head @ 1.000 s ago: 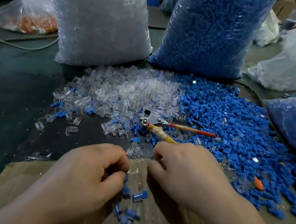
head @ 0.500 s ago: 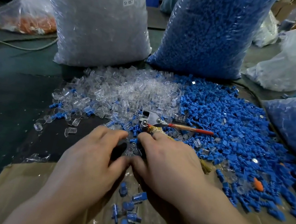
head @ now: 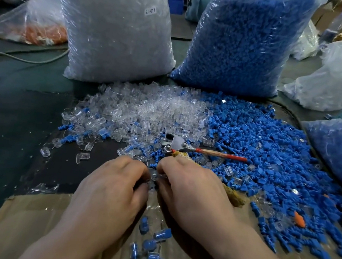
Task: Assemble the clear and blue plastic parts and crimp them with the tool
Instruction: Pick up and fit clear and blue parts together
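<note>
A heap of clear plastic parts (head: 147,110) lies beside a heap of blue plastic parts (head: 268,151) on the dark table. At their near edge lies the crimping tool (head: 177,144), its red handle pointing right. My right hand (head: 193,192) is curled over the tool's other, cloth-wrapped handle, whose end sticks out behind the palm. My left hand (head: 112,188) is curled close against it, fingertips meeting on a small clear part (head: 153,178) between the hands. Several assembled clear-and-blue pieces (head: 151,242) lie on the cardboard (head: 21,219) under my wrists.
A big bag of clear parts (head: 117,30) and a big bag of blue parts (head: 243,42) stand behind the heaps. Another blue bag (head: 339,149) and white bags (head: 333,82) crowd the right. A bag of orange parts (head: 43,31) and a cable (head: 26,59) lie far left.
Both hands moved forward from the cardboard to the near edge of the heaps, and their fingertips came together. The tool's wrapped handle stayed under my right hand.
</note>
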